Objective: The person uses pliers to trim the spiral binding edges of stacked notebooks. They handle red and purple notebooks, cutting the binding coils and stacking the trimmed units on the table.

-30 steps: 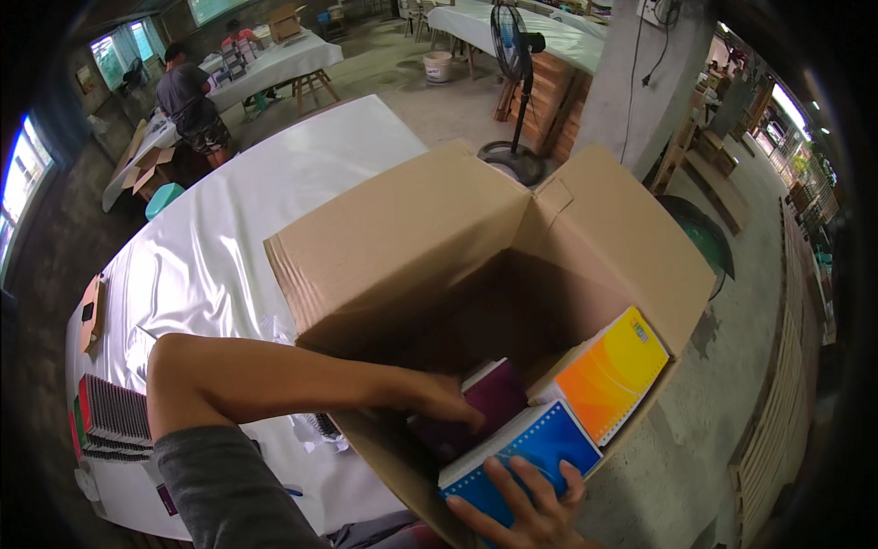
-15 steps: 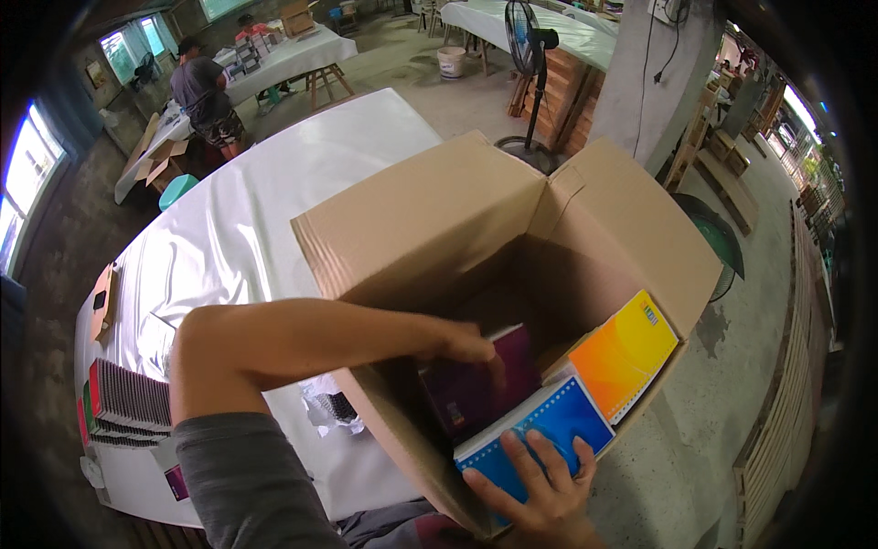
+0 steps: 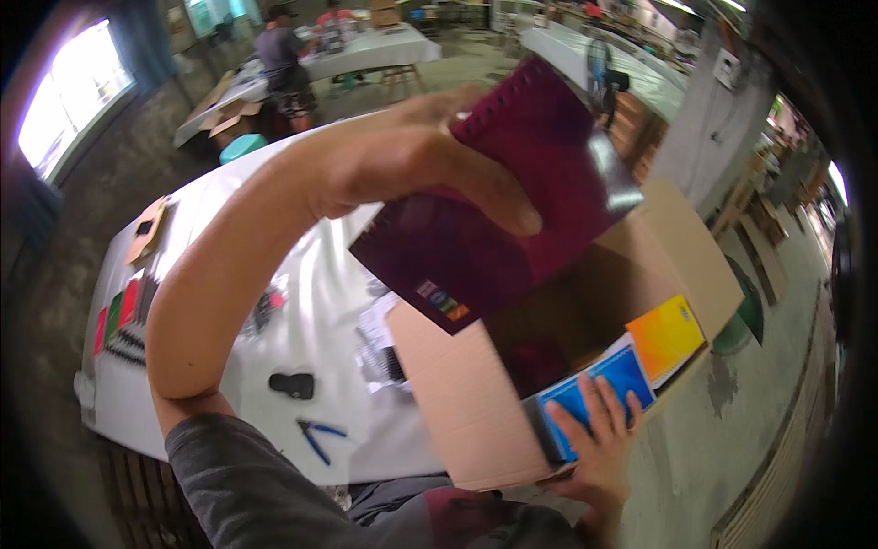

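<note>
A: Your left hand [image 3: 412, 169] now holds the purple notebook [image 3: 569, 174] above the cardboard box [image 3: 466, 412]; it is no longer down inside, beneath those fingers.

B: How does your grip look?

A: Your left thumb clamps its cover, your other fingers mostly hidden behind, and the notebook slants out beyond the thumb tip.

B: And your right hand [image 3: 599, 444]?

A: Its fingers stay spread apart on the blue notebook [image 3: 624, 362]; the yellow notebook [image 3: 666, 339] sits just past their tips.

B: So your lift looks done for the purple one, while the blue and yellow ones remain inside, near your right fingers. Whether you hold more than one, I cannot tell.
</note>
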`<state>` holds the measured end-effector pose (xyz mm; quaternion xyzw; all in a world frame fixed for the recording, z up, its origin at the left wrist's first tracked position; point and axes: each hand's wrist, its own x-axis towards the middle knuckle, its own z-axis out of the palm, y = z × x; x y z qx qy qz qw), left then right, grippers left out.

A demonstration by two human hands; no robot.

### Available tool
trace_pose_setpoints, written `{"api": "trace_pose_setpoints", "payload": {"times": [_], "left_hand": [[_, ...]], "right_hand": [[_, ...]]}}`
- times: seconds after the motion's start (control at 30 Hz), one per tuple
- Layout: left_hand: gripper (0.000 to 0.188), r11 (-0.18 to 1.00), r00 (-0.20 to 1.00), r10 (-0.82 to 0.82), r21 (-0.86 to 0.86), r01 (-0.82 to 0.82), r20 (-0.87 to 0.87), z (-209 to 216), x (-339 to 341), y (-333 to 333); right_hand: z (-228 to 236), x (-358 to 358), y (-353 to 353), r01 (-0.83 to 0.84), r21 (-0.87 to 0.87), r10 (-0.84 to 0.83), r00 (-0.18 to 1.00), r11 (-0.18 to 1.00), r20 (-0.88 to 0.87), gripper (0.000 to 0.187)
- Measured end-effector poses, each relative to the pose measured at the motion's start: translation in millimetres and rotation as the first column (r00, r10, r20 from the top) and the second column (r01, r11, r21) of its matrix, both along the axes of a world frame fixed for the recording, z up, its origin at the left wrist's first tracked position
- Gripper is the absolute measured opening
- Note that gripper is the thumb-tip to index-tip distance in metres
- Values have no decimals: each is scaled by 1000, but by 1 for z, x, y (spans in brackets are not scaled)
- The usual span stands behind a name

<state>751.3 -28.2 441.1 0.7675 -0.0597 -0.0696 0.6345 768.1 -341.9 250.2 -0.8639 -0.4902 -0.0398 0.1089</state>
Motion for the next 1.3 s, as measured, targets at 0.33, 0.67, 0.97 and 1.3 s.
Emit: {"api": "trace_pose_setpoints", "payload": {"times": [0.33,0.67,0.97,1.3], "left_hand": [[90,770,734,612,434,-468,-294,-101,-201,66],[87,893,570,433,249,-374,-698,-224,-353,88],[92,975,749,195,44,-217,-634,-214,-372,126],[103,878,606,475,299,-373,-637,-197,-453,221]], "right_hand": [[11,-5,3,-57,19,57,998,998,-16,96],[27,-97,53,-201,504,295,949,840,-112,92],[-78,-199,283,-302,591,640,92,748,-763,121],[-92,-303,407,-167,406,271,-516,898,-812,106]]}}
